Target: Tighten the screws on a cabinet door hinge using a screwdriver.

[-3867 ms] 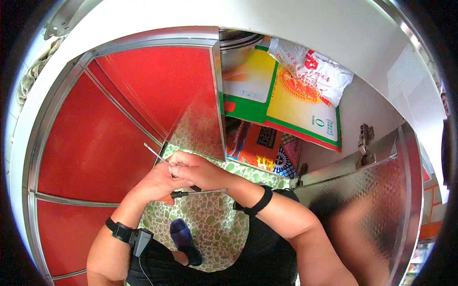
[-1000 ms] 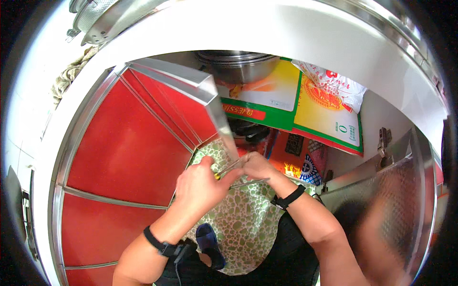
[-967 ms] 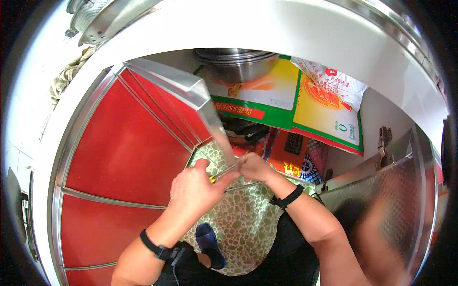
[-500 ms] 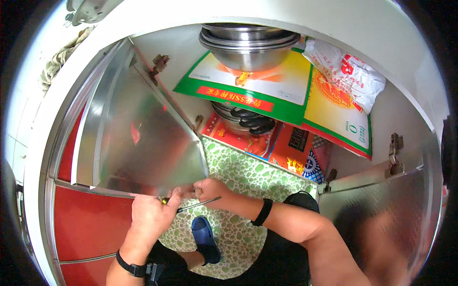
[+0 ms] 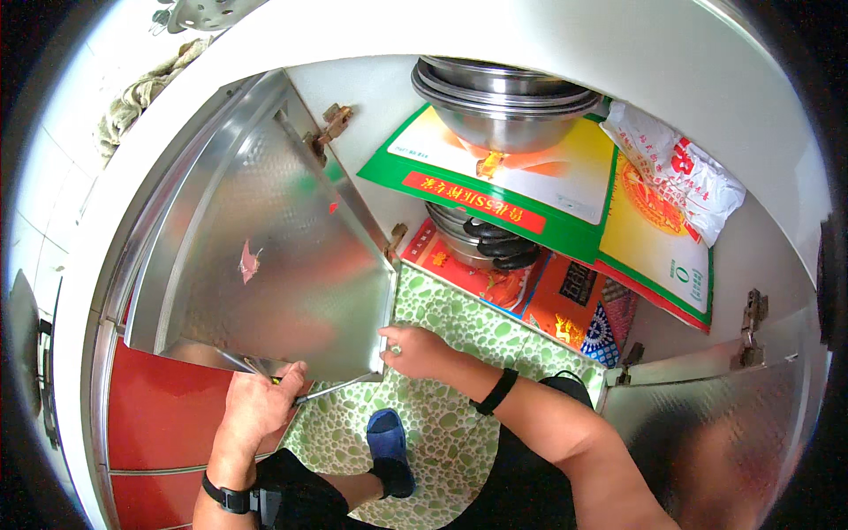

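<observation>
well, left cabinet door (image 5: pixel 291 274) silvery, cloudy; pinkish patch (image 5: pixel 249 262) near middle

1 head-worn fisheye (left of 2) — looking down, near both hands (image 5: pixel 254 405) (image 5: pixel 415 350).

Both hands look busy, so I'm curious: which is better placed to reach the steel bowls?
Probably the right hand: nearer the bowls, no tool showing, though it's at the left door's edge. The left hand holds slim tools.

A white counter (image 5: pixel 397 31) arches at twelve o'clock; white tiles (image 5: pixel 84 119) lie at ten, red cabinet panels (image 5: pixel 163 415) at eight, green-and-cream pebble-patterned floor (image 5: pixel 442 433) at six.
</observation>
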`<state>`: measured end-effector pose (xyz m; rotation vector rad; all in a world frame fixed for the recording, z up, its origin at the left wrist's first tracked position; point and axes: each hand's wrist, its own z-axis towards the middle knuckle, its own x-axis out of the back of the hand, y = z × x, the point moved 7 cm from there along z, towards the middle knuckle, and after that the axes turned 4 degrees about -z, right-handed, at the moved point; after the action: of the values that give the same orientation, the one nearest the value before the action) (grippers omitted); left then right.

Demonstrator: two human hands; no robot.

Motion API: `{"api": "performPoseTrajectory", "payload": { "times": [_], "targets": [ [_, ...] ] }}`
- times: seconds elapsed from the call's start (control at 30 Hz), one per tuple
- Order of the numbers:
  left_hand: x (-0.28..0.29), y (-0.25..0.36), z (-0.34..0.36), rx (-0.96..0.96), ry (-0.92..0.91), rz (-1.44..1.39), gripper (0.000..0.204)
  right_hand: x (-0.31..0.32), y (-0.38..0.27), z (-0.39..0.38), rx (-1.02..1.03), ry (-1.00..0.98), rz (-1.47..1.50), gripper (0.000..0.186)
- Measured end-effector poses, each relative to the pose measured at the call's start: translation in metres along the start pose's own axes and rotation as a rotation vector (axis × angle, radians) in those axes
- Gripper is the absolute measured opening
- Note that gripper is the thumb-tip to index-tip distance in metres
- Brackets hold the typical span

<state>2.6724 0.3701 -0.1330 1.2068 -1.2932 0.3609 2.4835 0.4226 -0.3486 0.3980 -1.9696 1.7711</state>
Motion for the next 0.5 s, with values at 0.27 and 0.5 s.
{"api": "performPoseTrajectory", "payload": {
  "times": [0.27,0.5],
  "targets": [
    [-0.014,0.013,-0.004,-0.060,0.119,-0.237,0.020,-0.003,0.012,0.000,-0.029,-0.060,0.079,0.058],
    [-0.001,0.032,-0.006,-0.136,0.086,-0.171,0.017,-0.005,0.010,0.000,0.000,-0.087,0.061,0.057]
  ]
}}
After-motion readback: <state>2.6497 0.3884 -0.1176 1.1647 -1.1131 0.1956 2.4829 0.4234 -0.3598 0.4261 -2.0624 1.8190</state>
